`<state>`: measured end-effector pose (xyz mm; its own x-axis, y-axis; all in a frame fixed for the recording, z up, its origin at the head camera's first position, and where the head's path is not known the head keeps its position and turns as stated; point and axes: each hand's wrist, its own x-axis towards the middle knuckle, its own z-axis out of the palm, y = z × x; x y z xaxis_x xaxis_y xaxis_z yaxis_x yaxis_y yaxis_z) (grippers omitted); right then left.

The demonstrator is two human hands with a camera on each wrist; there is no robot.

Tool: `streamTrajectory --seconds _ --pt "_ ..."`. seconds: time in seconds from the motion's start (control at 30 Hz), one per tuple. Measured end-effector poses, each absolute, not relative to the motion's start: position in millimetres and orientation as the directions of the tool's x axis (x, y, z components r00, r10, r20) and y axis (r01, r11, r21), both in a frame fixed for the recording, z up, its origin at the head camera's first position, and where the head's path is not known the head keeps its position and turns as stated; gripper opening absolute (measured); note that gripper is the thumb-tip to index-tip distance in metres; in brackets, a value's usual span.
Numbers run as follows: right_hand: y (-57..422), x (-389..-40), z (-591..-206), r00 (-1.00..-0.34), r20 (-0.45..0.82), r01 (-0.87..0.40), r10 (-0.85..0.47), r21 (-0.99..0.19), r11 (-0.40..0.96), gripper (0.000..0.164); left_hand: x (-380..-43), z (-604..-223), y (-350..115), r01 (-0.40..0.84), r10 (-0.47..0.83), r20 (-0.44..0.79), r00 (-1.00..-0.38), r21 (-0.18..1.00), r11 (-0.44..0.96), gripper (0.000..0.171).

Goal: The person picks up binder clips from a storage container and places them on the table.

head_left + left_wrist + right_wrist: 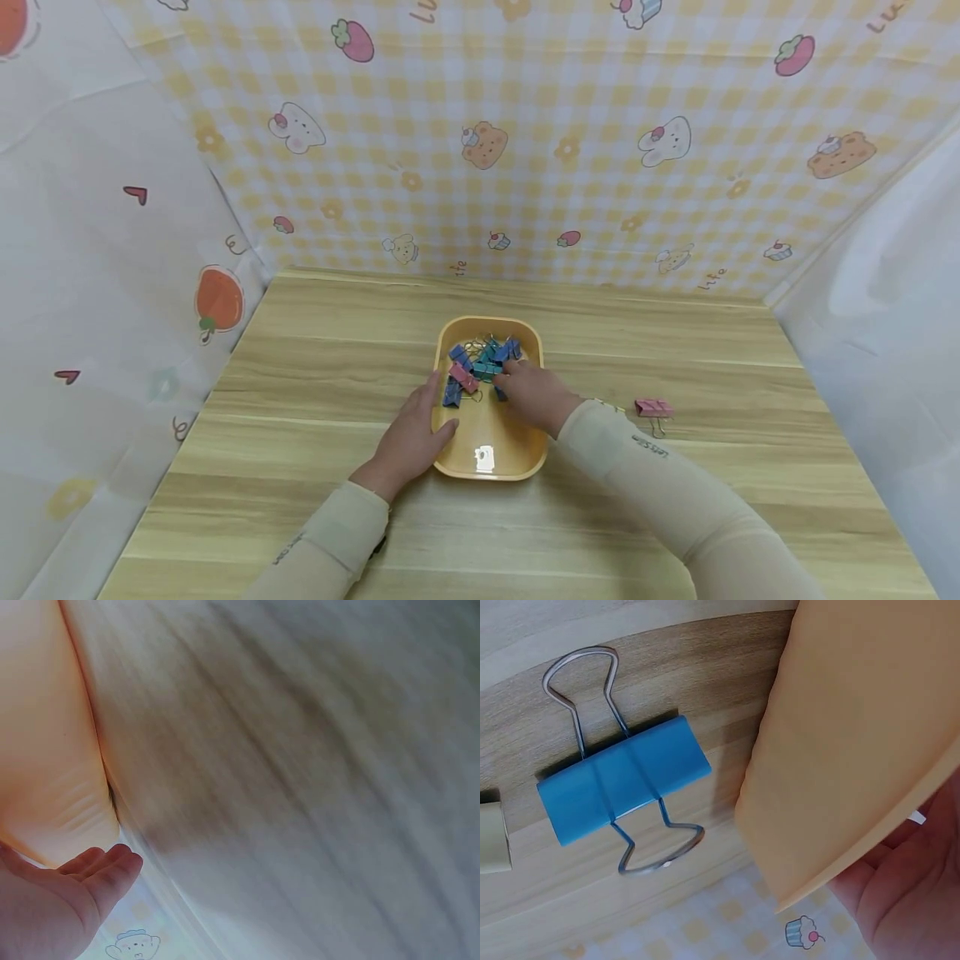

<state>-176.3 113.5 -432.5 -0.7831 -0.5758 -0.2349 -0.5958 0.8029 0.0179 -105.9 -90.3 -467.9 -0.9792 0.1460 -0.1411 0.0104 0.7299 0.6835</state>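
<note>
A yellow-orange plastic tray (491, 450) stands on the table with binder clips piled in its far half. Among them are a pink binder clip (463, 377), a teal binder clip (487, 371) and several blue ones. My left hand (408, 433) holds the tray's left side, thumb over the rim and fingers along the outer wall. Inside the tray, my right hand (536, 392) has its fingers down among the clips. The tray wall (847, 750) hides most of those fingertips in the right wrist view, so whether they pinch a clip is unclear.
Right of the tray lie a pink binder clip (654, 408) and, in the right wrist view, a large blue binder clip (626, 776) beside a pale yellow one (491, 836). Patterned cloth (525, 192) hangs behind the wood-grain table (337, 333), with white sheets at both sides.
</note>
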Motion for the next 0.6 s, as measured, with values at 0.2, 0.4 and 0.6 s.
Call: streamTrajectory --seconds 0.2,0.4,0.6 --pt "110.6 -177.3 -433.9 -0.794 -0.262 -0.573 -0.548 0.023 0.819 0.031 -105.2 -467.8 -90.5 0.000 0.143 -0.151 -0.978 0.685 0.729 0.081" --pt "108.7 -177.4 -435.4 -0.795 -0.295 -0.561 -0.530 0.025 0.827 0.031 -105.3 -468.0 -90.7 -0.003 0.142 -0.154 -0.978 0.685 0.728 0.081" --pt "107.5 -178.3 -435.9 -0.793 -0.320 -0.553 -0.519 0.021 0.833 0.032 -105.5 -467.3 -90.7 -0.002 0.144 -0.159 -0.977 0.680 0.733 0.081"
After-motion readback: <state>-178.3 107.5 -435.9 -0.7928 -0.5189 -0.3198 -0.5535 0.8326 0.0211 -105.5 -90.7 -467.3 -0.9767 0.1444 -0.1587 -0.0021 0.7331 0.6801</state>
